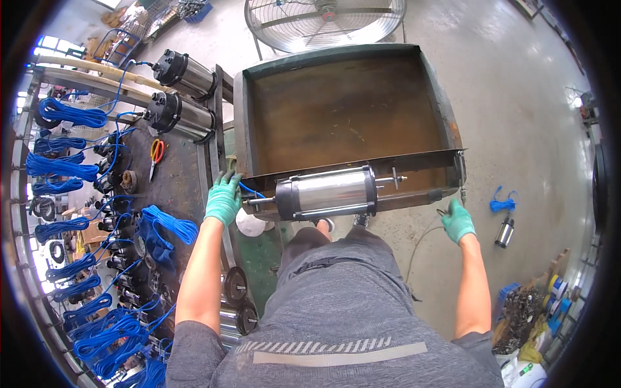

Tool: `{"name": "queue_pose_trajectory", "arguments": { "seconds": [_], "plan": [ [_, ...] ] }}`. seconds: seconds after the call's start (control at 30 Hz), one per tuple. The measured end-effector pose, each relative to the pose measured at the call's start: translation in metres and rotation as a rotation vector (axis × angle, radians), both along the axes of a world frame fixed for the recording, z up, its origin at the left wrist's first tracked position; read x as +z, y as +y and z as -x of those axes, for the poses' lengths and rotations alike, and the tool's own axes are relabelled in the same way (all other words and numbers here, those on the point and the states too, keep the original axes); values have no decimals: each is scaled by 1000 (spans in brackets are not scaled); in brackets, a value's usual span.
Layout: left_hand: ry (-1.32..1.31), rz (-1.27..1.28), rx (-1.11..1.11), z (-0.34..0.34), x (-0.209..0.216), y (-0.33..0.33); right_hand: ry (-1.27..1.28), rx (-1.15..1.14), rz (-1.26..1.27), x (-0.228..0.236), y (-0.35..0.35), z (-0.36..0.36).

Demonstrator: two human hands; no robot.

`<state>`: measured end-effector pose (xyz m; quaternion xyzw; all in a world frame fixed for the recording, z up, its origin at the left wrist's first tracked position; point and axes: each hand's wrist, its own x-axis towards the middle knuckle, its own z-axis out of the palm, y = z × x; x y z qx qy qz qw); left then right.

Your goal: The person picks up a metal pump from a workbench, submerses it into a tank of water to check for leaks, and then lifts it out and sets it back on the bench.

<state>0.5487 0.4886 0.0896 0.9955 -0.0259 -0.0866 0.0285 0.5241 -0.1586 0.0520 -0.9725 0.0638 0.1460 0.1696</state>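
Workshop interior. Floor (511,123) grey, smooth, a bit glossy, fills top and right; green patch (262,258) just right of the desk. Desk (178,168) on left: dark top, worn, scuffed. Pale beam (97,66) runs past the desk's far end. Big round fan (328,16), wire cage, on legs, top centre. Upper left: cart (118,44) with blue frame, blue crate (198,13). Windows (53,44) far left, blown out white. Lower right: dark cluttered pile (522,313) near edge. Light bright, pale sheen on floor.
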Motion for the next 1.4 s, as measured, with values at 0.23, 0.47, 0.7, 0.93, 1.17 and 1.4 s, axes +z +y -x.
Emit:
{"name": "queue_pose_trajectory", "arguments": {
  "seconds": [0.23,0.47,0.7,0.93,1.17,1.4],
  "plan": [
    [174,-163,33,-4,-12,10,205,-362,-430,100,-39,53],
    [335,-271,-162,23,21,18,-7,-393,-322,157,2,39],
    [648,500,186,92,43,-11,-63,-326,-487,147,103,-20],
    [514,816,367,83,70,-56,-126,-259,-667,131,152,-51],
    [411,1435,818,73,68,-71,179,-577,-1181,200,170,-71],
    [429,1595,898,62,72,-62,240,-421,-1243,227,187,-115]
  ]
}}
